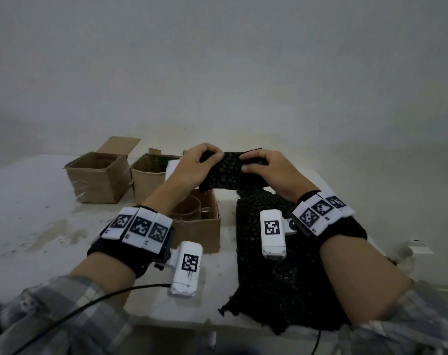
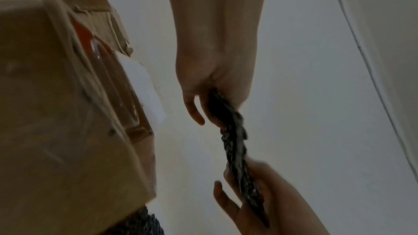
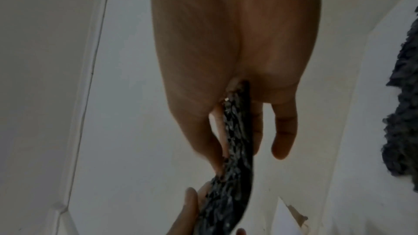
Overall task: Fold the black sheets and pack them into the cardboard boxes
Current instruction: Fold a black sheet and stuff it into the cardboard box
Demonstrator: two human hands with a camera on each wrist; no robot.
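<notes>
Our left hand (image 1: 192,165) and right hand (image 1: 265,170) each pinch the folded black bubbled sheet (image 1: 230,175), fingers curled over its top edge; its lower part hides behind our wrists.

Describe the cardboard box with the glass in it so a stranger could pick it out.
On the white table stand three open cardboard boxes. It is the nearest one, beside the black sheets. Only it holds a clear glass.

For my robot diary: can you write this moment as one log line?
step: folding | left hand: grips black sheet | right hand: grips it too | nearest cardboard box: open, glass inside
</notes>
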